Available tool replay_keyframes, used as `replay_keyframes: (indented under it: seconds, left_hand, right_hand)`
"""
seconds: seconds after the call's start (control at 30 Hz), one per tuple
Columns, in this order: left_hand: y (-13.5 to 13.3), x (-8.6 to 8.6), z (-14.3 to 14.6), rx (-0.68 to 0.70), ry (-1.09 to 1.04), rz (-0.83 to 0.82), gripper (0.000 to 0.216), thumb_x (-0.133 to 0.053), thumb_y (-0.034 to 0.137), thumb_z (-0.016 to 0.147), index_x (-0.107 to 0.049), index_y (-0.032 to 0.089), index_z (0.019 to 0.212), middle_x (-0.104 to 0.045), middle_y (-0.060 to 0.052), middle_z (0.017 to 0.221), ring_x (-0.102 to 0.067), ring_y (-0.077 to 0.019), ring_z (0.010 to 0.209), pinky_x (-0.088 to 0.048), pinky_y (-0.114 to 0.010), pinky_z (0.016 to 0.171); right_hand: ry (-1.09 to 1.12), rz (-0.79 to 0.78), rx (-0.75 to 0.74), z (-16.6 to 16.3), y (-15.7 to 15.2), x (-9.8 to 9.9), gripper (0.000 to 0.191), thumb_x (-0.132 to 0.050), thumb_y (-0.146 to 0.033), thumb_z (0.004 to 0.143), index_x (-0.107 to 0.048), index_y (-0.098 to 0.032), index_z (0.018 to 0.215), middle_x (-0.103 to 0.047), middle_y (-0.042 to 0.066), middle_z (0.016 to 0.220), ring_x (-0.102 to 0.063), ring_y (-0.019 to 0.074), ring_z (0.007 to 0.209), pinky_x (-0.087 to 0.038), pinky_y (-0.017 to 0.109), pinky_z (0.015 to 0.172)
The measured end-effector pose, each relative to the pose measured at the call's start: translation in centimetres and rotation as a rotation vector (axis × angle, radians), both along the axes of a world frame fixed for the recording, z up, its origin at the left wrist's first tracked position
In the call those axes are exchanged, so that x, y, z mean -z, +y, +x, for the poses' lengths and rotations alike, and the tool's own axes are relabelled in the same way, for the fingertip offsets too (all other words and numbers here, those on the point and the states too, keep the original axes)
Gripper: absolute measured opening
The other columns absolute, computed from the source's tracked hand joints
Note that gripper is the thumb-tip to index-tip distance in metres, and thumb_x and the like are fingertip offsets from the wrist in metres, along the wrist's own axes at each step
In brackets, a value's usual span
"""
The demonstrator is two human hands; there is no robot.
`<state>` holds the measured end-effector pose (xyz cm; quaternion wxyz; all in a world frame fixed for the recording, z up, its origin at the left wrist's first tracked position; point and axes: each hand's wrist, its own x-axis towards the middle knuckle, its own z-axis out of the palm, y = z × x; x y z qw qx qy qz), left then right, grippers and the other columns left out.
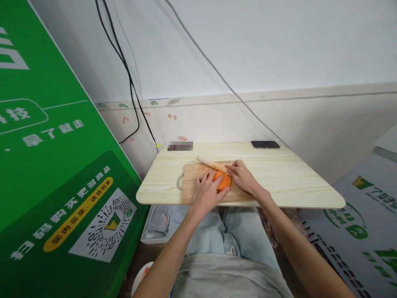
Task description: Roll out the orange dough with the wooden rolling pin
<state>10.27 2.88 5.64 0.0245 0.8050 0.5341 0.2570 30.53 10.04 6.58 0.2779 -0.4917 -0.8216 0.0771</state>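
A flat orange piece of what looks like dough (pixel 223 181) lies on a wooden cutting board (pixel 190 191). My left hand (pixel 208 191) holds its left side, with the index finger on top and the thumb along the near edge. A pale wooden rolling pin (pixel 211 164) slants across the board, just beyond the dough and touching or nearly touching its far edge. Its right end is under my right hand (pixel 243 176), whose fingers close round it and hide that end. Whitish dust marks the board left of the dough.
The board rests on a light wood-grain table (pixel 291 182), its metal handle (pixel 180 182) to the left. A black phone (pixel 265 144) and a pixelated object (pixel 180 146) lie at the back. Cables (pixel 127 66) hang by the wall. Green panel (pixel 71 165) left, grey printed surface (pixel 356 207) right.
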Motion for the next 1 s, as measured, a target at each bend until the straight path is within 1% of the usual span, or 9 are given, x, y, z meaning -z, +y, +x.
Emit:
replay_keyframes:
  seconds: [0.27,0.37,0.53,0.63,0.8,0.9,1.0]
  left_hand:
    - [0.2,0.3,0.0,0.011,-0.015,0.023,0.037,-0.071,0.049,0.101,-0.074,0.031,0.134,-0.064,-0.01,0.15,-0.055,-0.0393,0.133,-0.045,-0.061,0.109]
    - [0.2,0.3,0.0,0.02,-0.026,0.025,0.035,-0.072,0.047,0.101,-0.074,0.031,0.132,-0.065,-0.01,0.148,-0.055,-0.0394,0.132,-0.045,-0.061,0.109]
    - [0.0,0.1,0.1,0.006,-0.001,0.023,0.035,-0.071,0.046,0.101,-0.074,0.03,0.133,-0.064,-0.009,0.152,-0.055,-0.039,0.132,-0.047,-0.06,0.107]
    - [0.0,0.1,0.1,0.001,0.01,0.016,0.035,-0.071,0.048,0.102,-0.074,0.032,0.132,-0.064,-0.009,0.151,-0.054,-0.0378,0.133,-0.047,-0.057,0.108]
    - [0.0,0.0,0.0,-0.002,0.029,0.018,0.037,-0.068,0.051,0.103,-0.074,0.031,0.134,-0.064,-0.01,0.15,-0.054,-0.0376,0.133,-0.047,-0.057,0.108]
    - [-0.1,-0.1,0.1,-0.005,0.046,0.02,0.041,-0.066,0.053,0.104,-0.073,0.029,0.138,-0.064,-0.011,0.151,-0.055,-0.0381,0.133,-0.047,-0.059,0.108]
    - [-0.3,-0.2,0.1,-0.011,0.067,0.017,0.046,-0.063,0.053,0.106,-0.069,0.031,0.145,-0.063,-0.01,0.153,-0.055,-0.0366,0.134,-0.047,-0.058,0.109]
  right_hand:
    - [-0.067,0.12,0.101,-1.0,-1.3,0.6,0.037,-0.048,-0.022,0.108,-0.082,-0.022,0.122,-0.065,0.013,0.1,-0.06,0.0287,0.098,-0.051,0.041,0.095]
    - [-0.084,0.14,0.149,-1.6,-1.8,0.9,0.035,-0.049,-0.021,0.107,-0.082,-0.023,0.118,-0.065,0.014,0.099,-0.059,0.0291,0.096,-0.051,0.041,0.094]
    - [-0.103,0.193,0.219,-2.2,-2.2,1.3,0.034,-0.051,-0.021,0.106,-0.082,-0.021,0.12,-0.065,0.015,0.101,-0.057,0.03,0.097,-0.051,0.041,0.092]
    - [-0.071,0.174,0.165,-1.8,-1.9,1.1,0.036,-0.051,-0.02,0.105,-0.083,-0.023,0.122,-0.065,0.014,0.1,-0.058,0.0296,0.098,-0.051,0.041,0.094]
    - [-0.02,0.051,0.032,-0.6,-0.9,0.2,0.037,-0.052,-0.02,0.107,-0.083,-0.022,0.127,-0.065,0.012,0.102,-0.062,0.0269,0.101,-0.051,0.038,0.098]
    - [0.002,0.013,0.001,-0.3,-0.5,0.0,0.037,-0.053,-0.022,0.108,-0.082,-0.022,0.131,-0.065,0.011,0.102,-0.064,0.0259,0.101,-0.052,0.037,0.097]
    - [0.025,0.006,0.004,-0.3,-0.5,0.2,0.039,-0.052,-0.025,0.109,-0.08,-0.021,0.135,-0.064,0.011,0.102,-0.064,0.0262,0.102,-0.052,0.037,0.097]
